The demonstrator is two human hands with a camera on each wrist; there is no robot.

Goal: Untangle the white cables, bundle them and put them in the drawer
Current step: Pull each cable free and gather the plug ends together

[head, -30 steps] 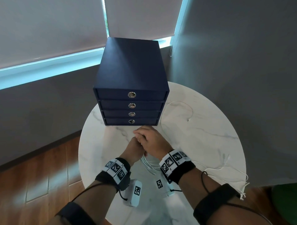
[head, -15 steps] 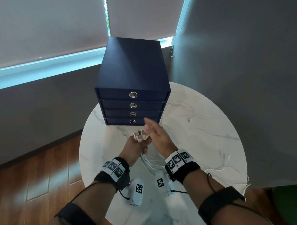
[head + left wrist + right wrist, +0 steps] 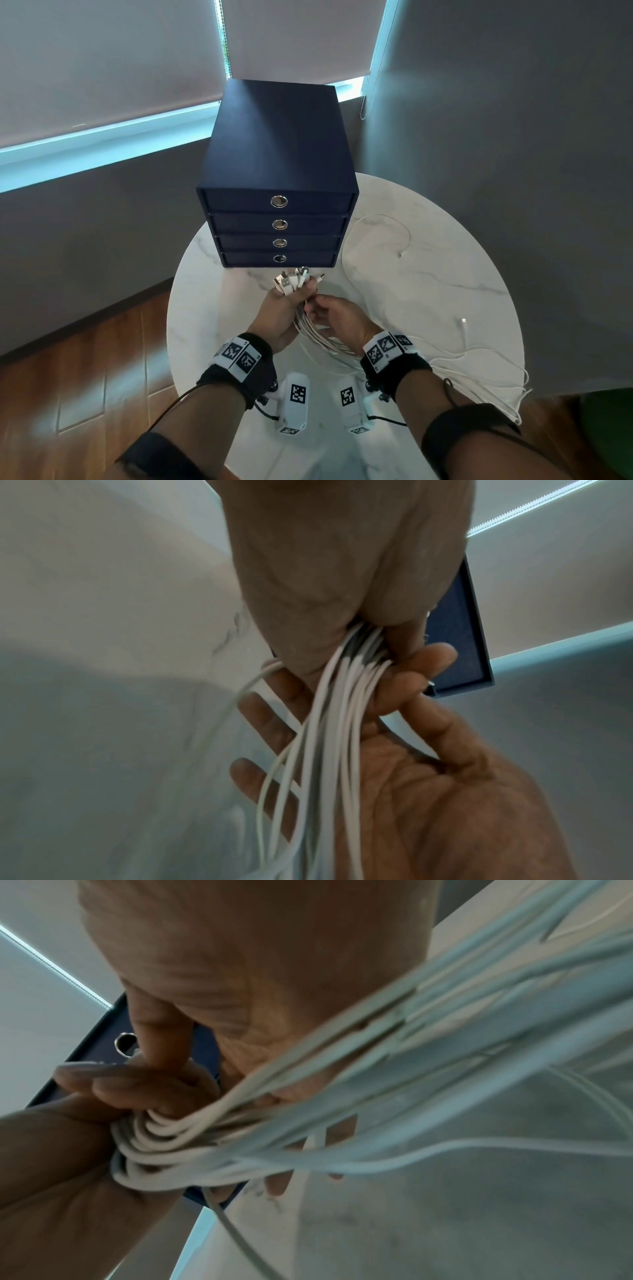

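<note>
My left hand (image 3: 296,296) grips a bunch of white cables (image 3: 325,339) in a fist, and their plugs (image 3: 294,279) fan out above it, just in front of the navy drawer unit (image 3: 277,147). All its drawers are closed. My right hand (image 3: 318,305) sits right below the fist. Its thumb and forefinger pinch the strands while the other fingers spread behind them, as the left wrist view shows: right hand (image 3: 404,691), cables (image 3: 329,737), left hand (image 3: 342,574). In the right wrist view the cables (image 3: 205,1137) curve out of the left hand (image 3: 51,1150).
The round marble table (image 3: 445,291) carries a loose cable loop (image 3: 376,219) to the right of the drawers and a plug end (image 3: 463,321). Slack strands (image 3: 496,387) hang over its right edge. A grey wall stands close on the right, with wooden floor to the left.
My right hand lifted off the left fist, reached forward with straight fingers, then came back onto the strands just below the fist. The plug ends now show above the left hand.
</note>
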